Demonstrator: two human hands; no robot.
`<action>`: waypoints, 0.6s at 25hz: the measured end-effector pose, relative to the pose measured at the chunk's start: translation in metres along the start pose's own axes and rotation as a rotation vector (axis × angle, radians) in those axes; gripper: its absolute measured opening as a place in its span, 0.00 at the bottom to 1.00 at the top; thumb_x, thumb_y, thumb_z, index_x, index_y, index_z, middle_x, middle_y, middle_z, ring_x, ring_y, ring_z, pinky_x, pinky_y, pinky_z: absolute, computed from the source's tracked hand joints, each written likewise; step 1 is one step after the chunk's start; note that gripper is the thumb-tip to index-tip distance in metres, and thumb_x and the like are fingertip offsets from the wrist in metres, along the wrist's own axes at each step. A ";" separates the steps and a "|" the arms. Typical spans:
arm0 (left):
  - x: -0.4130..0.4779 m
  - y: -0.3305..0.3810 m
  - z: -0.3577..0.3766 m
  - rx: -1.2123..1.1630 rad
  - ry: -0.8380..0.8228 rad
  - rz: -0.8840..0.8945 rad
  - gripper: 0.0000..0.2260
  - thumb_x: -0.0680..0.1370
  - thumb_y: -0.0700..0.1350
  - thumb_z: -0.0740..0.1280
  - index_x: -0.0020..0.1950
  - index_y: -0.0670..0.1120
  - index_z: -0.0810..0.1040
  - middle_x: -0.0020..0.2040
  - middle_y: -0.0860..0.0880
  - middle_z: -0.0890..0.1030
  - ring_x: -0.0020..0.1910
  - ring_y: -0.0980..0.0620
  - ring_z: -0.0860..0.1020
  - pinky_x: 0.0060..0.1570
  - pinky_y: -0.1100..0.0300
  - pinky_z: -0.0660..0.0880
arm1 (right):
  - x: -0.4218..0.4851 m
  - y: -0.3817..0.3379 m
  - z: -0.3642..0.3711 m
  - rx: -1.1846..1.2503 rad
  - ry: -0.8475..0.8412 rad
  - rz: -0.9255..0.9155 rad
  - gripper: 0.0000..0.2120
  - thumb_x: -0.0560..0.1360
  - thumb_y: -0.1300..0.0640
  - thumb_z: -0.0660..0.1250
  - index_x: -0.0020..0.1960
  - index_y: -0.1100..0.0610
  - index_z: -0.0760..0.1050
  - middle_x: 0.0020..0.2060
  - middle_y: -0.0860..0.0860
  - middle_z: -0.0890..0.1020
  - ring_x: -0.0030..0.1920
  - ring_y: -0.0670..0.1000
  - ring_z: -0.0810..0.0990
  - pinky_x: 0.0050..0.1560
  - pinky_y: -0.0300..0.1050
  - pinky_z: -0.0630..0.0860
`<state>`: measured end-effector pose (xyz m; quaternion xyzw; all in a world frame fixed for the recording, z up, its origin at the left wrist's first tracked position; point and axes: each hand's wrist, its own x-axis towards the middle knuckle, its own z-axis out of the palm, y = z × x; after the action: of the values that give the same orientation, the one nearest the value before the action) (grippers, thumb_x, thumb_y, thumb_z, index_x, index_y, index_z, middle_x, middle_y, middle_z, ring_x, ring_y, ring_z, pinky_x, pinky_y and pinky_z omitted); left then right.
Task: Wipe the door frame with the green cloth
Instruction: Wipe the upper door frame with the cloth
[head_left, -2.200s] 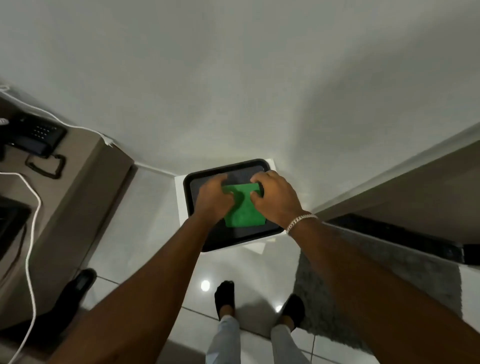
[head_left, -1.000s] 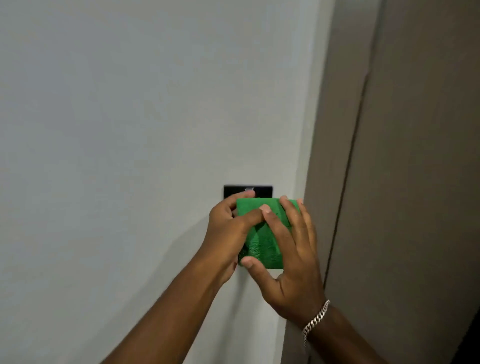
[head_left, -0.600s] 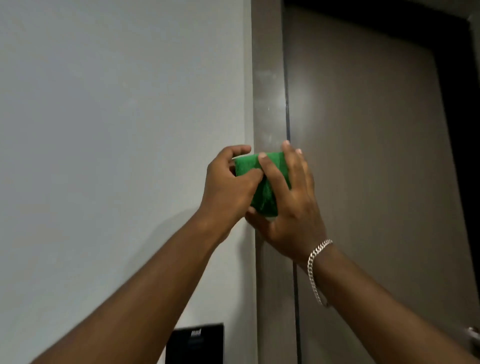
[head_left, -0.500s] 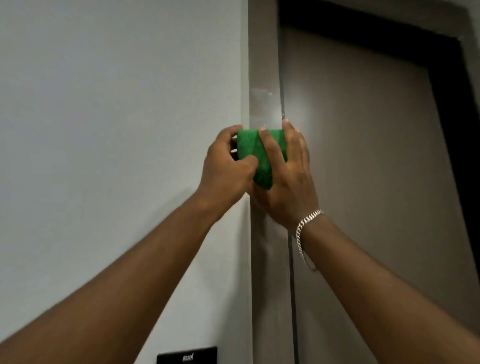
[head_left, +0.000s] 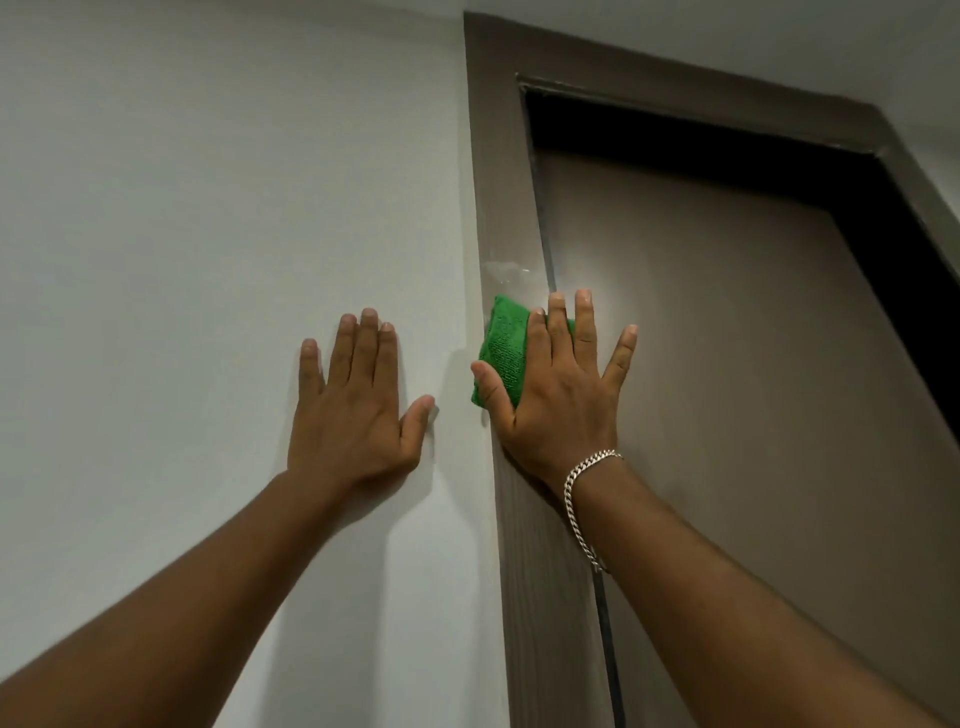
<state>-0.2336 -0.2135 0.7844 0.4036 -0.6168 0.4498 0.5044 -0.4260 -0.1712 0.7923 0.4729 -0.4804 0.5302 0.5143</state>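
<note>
A folded green cloth (head_left: 503, 348) lies flat against the brown door frame (head_left: 501, 197), on its left upright. My right hand (head_left: 558, 395) presses it there with spread fingers, the fingertips reaching over the frame's inner edge onto the door. A pale smear (head_left: 506, 270) shows on the frame just above the cloth. My left hand (head_left: 356, 410) rests flat and empty on the white wall (head_left: 208, 234), a short way left of the frame.
The brown door (head_left: 727, 415) is closed within the frame. The frame's top bar (head_left: 701, 98) runs across the upper right, with a dark gap beneath it. A silver bracelet (head_left: 584, 499) hangs on my right wrist.
Both hands lifted the cloth from a tray by the floor up to the frame. My left hand has let go and moved left onto the wall. My right hand alone presses the cloth.
</note>
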 end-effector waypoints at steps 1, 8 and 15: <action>0.009 0.002 0.001 0.004 0.003 -0.015 0.36 0.78 0.64 0.39 0.79 0.44 0.36 0.81 0.45 0.37 0.79 0.47 0.35 0.78 0.41 0.38 | 0.007 -0.001 0.002 0.005 0.006 -0.006 0.40 0.78 0.32 0.43 0.77 0.59 0.59 0.80 0.58 0.60 0.81 0.59 0.48 0.75 0.72 0.39; 0.052 0.001 0.006 0.023 0.031 0.000 0.36 0.77 0.65 0.37 0.78 0.46 0.35 0.81 0.46 0.36 0.79 0.48 0.35 0.78 0.43 0.38 | 0.101 -0.005 0.007 0.105 -0.099 -0.087 0.32 0.81 0.35 0.49 0.80 0.45 0.47 0.81 0.55 0.54 0.80 0.64 0.51 0.77 0.69 0.49; 0.049 -0.001 0.004 -0.017 0.039 0.016 0.36 0.77 0.64 0.38 0.78 0.44 0.35 0.81 0.45 0.37 0.79 0.48 0.35 0.78 0.45 0.38 | 0.050 0.023 0.009 0.185 0.018 -0.257 0.33 0.78 0.34 0.48 0.78 0.50 0.60 0.76 0.55 0.68 0.78 0.60 0.62 0.76 0.64 0.59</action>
<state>-0.2421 -0.2197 0.8327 0.3854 -0.6137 0.4563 0.5163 -0.4497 -0.1755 0.8426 0.5711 -0.3602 0.5064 0.5364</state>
